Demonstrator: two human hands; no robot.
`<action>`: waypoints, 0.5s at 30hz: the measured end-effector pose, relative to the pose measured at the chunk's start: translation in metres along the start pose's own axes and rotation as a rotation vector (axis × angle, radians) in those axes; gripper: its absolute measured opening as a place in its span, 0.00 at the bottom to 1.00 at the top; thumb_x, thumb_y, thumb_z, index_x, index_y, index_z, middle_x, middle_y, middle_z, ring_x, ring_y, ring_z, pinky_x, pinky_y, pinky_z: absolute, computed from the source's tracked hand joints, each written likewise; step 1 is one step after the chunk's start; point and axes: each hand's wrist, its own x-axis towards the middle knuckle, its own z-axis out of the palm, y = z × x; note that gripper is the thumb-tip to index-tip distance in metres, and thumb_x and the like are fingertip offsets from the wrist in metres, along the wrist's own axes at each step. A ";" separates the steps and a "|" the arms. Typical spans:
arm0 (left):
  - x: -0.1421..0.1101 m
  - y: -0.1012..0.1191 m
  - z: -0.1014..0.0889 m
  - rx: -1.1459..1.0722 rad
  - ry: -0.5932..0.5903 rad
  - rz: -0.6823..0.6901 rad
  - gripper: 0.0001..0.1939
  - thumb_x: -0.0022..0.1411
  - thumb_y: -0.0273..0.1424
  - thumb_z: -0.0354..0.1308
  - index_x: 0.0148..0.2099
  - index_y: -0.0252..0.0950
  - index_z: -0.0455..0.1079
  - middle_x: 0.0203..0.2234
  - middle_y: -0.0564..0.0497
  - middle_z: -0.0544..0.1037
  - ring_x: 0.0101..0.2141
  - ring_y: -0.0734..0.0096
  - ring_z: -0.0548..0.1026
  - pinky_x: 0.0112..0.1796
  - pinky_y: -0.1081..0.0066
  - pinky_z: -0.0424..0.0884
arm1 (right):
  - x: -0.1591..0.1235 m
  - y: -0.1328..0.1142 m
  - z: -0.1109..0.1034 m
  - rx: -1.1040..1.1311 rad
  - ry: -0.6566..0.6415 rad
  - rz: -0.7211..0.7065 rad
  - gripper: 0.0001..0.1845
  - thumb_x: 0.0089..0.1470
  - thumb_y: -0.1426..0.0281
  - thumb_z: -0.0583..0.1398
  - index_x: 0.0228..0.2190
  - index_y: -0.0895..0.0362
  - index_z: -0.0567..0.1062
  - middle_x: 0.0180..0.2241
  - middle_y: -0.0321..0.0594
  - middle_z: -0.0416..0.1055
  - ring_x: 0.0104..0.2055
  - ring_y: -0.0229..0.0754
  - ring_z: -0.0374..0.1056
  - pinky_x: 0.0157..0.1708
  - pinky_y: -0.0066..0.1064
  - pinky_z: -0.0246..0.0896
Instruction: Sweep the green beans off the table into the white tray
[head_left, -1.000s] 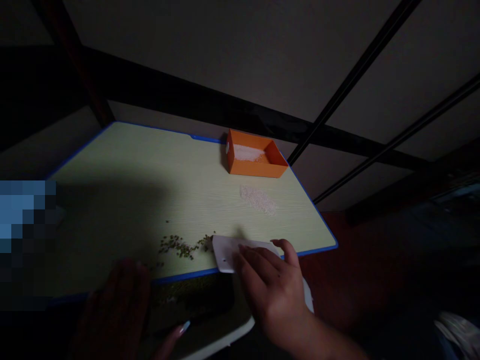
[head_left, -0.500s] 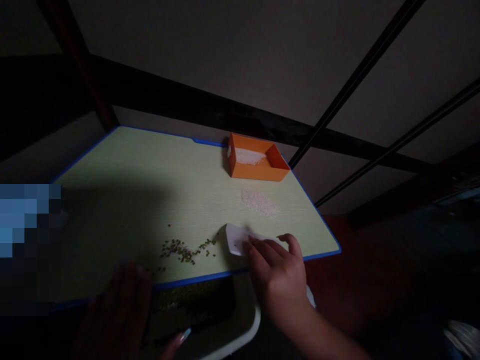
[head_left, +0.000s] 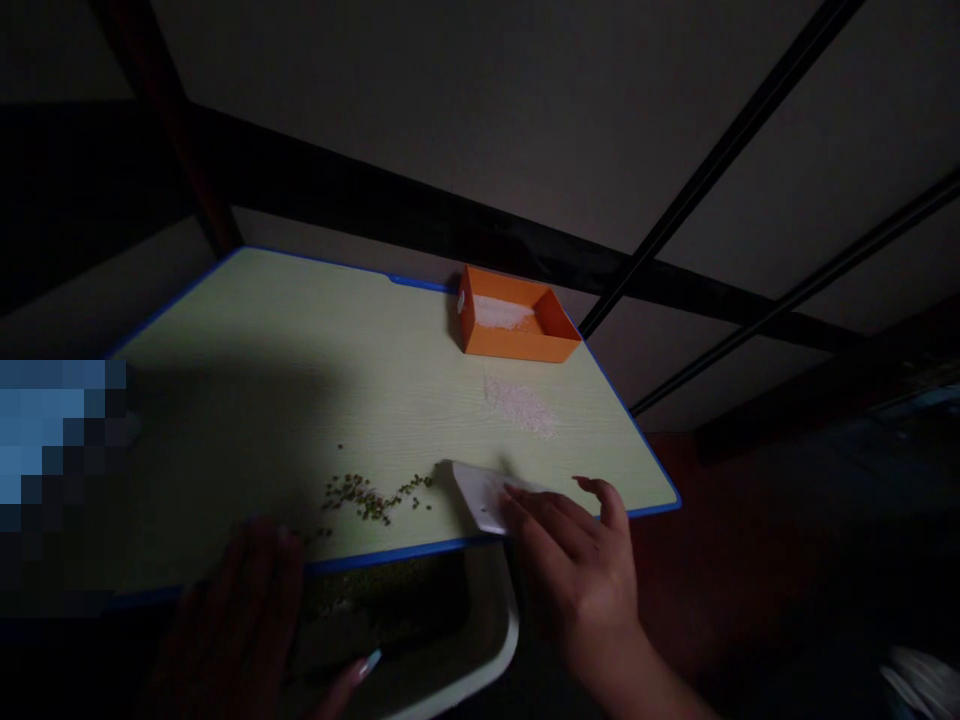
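Observation:
My right hand [head_left: 581, 555] pinches a thin white scoop-like piece [head_left: 480, 500] with a dark speck on it. That piece is tilted over the table's near edge. Low on the left, in shadow, my left hand [head_left: 240, 600] lies at the edge with its fingers stretched out and the thumb apart. Between the hands a scatter of small greenish beans [head_left: 367, 497] lies on the pale table [head_left: 360, 370]. Beyond the white piece is a patch of white, rice-like grains [head_left: 519, 403]. Under the edge, a white-rimmed tub [head_left: 504, 630] holds greenish contents, partly hidden in the dark.
An orange open box [head_left: 521, 345] with white grains inside stands at the table's back right corner. Blue trim [head_left: 390, 555] runs along the table's edges. Behind it rises a panelled wall [head_left: 405, 110]. A blurred blue patch [head_left: 45, 430] covers the far left.
My right hand has shifted slightly right, and the white piece in it has tipped more steeply and come nearer the table's edge. The left hand and the beans look much the same.

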 end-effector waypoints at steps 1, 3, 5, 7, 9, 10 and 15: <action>0.000 0.001 0.000 -0.003 0.003 -0.003 0.51 0.56 0.48 0.55 0.75 0.43 0.36 0.77 0.47 0.43 0.72 0.33 0.52 0.60 0.26 0.67 | 0.001 -0.002 0.000 0.000 -0.015 -0.010 0.14 0.68 0.75 0.53 0.40 0.55 0.79 0.38 0.38 0.85 0.37 0.42 0.79 0.53 0.42 0.51; 0.000 0.001 -0.002 -0.004 0.002 -0.005 0.50 0.56 0.47 0.55 0.75 0.43 0.37 0.77 0.47 0.43 0.72 0.34 0.52 0.61 0.27 0.66 | 0.004 -0.003 0.004 -0.018 -0.037 -0.036 0.13 0.67 0.76 0.54 0.39 0.54 0.79 0.38 0.37 0.85 0.35 0.42 0.78 0.51 0.42 0.52; 0.000 0.002 -0.003 -0.005 0.003 -0.005 0.50 0.56 0.47 0.55 0.75 0.45 0.37 0.77 0.49 0.43 0.72 0.35 0.53 0.61 0.27 0.66 | 0.009 -0.001 0.011 -0.049 -0.049 -0.063 0.11 0.65 0.76 0.56 0.38 0.55 0.79 0.39 0.38 0.85 0.34 0.42 0.77 0.49 0.41 0.53; 0.001 0.001 -0.003 -0.010 0.011 -0.003 0.50 0.56 0.47 0.55 0.75 0.45 0.37 0.76 0.48 0.44 0.72 0.34 0.53 0.61 0.26 0.66 | 0.014 0.004 0.018 -0.087 -0.054 -0.072 0.10 0.63 0.77 0.58 0.38 0.56 0.79 0.39 0.40 0.85 0.33 0.42 0.76 0.46 0.41 0.53; 0.002 0.001 -0.003 -0.011 0.017 0.003 0.50 0.56 0.48 0.55 0.75 0.43 0.38 0.76 0.47 0.45 0.71 0.33 0.54 0.60 0.26 0.67 | 0.018 0.010 0.026 -0.131 -0.058 -0.060 0.10 0.61 0.79 0.59 0.38 0.57 0.79 0.38 0.40 0.85 0.33 0.42 0.75 0.46 0.40 0.54; 0.002 0.001 -0.002 -0.006 0.016 0.007 0.50 0.56 0.48 0.55 0.75 0.43 0.37 0.76 0.46 0.45 0.71 0.33 0.55 0.59 0.26 0.67 | 0.020 0.014 0.029 -0.150 -0.060 -0.053 0.10 0.60 0.80 0.59 0.38 0.56 0.79 0.38 0.40 0.84 0.33 0.42 0.75 0.46 0.40 0.54; 0.005 0.002 -0.005 0.033 -0.002 0.024 0.49 0.58 0.48 0.54 0.75 0.41 0.38 0.76 0.45 0.44 0.72 0.37 0.54 0.59 0.31 0.70 | 0.022 0.029 0.035 -0.126 -0.055 -0.065 0.10 0.61 0.79 0.61 0.39 0.54 0.80 0.39 0.38 0.85 0.34 0.41 0.76 0.50 0.42 0.54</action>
